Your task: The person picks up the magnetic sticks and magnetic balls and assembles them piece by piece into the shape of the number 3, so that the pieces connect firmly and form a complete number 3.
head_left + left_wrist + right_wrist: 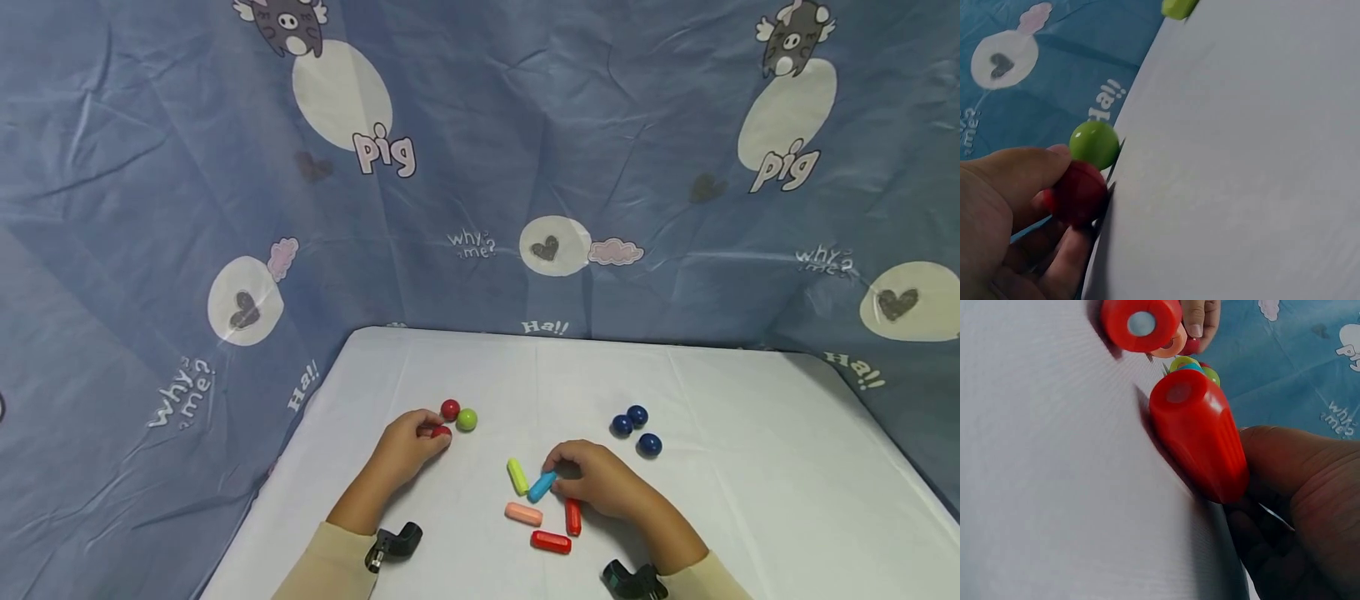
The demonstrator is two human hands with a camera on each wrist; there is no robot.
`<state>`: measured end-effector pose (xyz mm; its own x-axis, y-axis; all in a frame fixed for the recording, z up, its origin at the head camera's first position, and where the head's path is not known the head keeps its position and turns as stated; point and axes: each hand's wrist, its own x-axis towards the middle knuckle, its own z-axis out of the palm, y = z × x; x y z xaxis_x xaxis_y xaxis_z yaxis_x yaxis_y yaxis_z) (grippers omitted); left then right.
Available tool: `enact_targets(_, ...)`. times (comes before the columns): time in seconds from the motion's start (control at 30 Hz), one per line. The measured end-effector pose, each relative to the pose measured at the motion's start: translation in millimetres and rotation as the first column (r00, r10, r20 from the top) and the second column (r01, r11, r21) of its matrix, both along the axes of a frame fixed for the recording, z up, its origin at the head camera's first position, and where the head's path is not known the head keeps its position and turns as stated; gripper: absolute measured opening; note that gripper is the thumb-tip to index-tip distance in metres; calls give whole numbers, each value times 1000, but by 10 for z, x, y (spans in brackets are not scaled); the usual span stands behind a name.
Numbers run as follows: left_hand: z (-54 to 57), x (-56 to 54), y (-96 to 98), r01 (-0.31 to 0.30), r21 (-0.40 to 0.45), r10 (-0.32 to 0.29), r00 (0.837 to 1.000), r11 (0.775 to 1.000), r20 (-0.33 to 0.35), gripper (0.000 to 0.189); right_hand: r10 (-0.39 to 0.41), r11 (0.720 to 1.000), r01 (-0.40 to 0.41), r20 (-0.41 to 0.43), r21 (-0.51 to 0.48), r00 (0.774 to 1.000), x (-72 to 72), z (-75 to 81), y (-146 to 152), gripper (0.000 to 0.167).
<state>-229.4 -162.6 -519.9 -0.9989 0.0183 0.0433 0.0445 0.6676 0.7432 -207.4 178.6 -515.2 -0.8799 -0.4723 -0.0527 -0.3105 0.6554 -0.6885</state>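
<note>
My left hand (408, 446) pinches a small red ball (441, 432) between thumb and fingers, close over the white table; the same red ball (1077, 194) is large in the left wrist view. Beside it are a second red ball (450, 409) and a green ball (467, 419). My right hand (600, 479) pinches one end of a short blue rod (542, 487) with thumb and forefinger. Under that hand lies a red rod (573, 517), which hides most of the blue one in the right wrist view.
Near the blue rod lie a yellow-green rod (517, 477), a peach rod (523, 514) and another red rod (551, 542). Three dark blue balls (637, 416) sit at the right. A blue printed cloth (465, 183) hangs behind the white table (787, 483).
</note>
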Motion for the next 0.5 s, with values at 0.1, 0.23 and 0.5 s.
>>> enact_targets(0.1,8,4,-31,-3,-5,3,1000,1000,17,25,-4,1000,4,12,-7,1000,0,2,-11,24)
enact_targets(0.23,11,3,-57,11,-9,-11,1000,1000,24,25,-5,1000,5,21,-1,1000,8,6,-19,24)
enact_targets(0.5,28,-2,-96,35,-12,-34,998,999,46,25,-21,1000,21,12,0,1000,25,10,-2,22)
